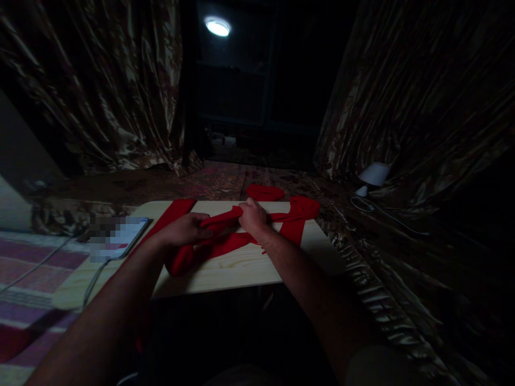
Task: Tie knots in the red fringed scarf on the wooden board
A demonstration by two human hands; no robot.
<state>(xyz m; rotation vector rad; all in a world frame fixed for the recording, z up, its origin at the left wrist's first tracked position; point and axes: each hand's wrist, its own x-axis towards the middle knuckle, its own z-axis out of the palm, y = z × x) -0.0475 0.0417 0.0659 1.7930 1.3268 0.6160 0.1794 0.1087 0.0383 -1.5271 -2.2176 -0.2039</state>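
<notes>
Dim room, pale wooden table [237, 271] | our left hand [183, 229] and right hand [252, 216] pinch red fabric strip [221, 221] | risk: trailing strip snags tablet [123, 238], dragging it

Two bare hands, the left [185, 230] and the right [253, 215], are near the centre. One pale wooden board [241, 268] lies under them, with red cloth [303, 209] whose number of pieces cannot be told. One flat device [125, 238] lies at left, with two visible lengths of pale cable [48, 257]. One white lamp [375, 174] stands at right, with one cord [398, 221]. Two patterned curtains [137, 86] hang at upper left and upper right, and one bright round light [218, 27] shows at top centre
</notes>
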